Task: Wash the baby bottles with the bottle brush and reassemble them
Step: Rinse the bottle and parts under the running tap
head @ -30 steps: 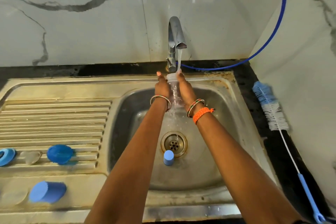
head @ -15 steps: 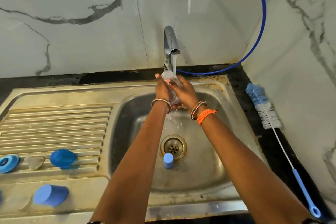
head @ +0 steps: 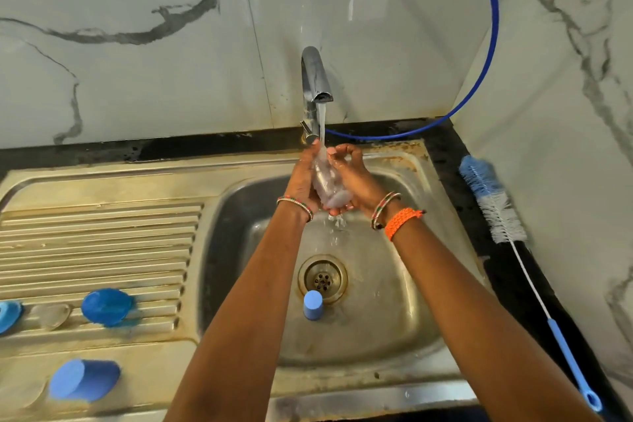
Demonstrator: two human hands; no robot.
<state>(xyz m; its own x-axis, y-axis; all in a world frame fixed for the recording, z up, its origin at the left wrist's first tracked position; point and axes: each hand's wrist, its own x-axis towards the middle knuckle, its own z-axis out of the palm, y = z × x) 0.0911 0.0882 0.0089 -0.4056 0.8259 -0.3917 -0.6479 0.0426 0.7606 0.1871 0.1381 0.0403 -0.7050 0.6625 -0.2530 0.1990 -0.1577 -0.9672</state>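
Observation:
A clear baby bottle (head: 327, 183) sits between both my hands under the running tap (head: 314, 79), mouth up toward the stream. My left hand (head: 303, 178) cups its left side with fingers fairly straight. My right hand (head: 354, 178) holds its right side, fingers curled near the bottle's mouth. Water spills from under the bottle into the sink basin (head: 394, 312). The bottle brush (head: 496, 212), blue and white bristles on a thin wire with a blue handle, lies on the dark counter at the right.
A small blue cap (head: 312, 305) stands by the drain (head: 322, 279). On the drainboard at left lie a blue dome lid (head: 107, 306), a clear teat (head: 49, 315), a blue ring (head: 8, 315) and a blue cup-shaped cover (head: 84, 380). A blue hose (head: 493, 27) runs along the wall.
The view has tilted up a little. My right fingers have shifted from wrapping over the bottle to curling beside its mouth; the bottle stays under the stream.

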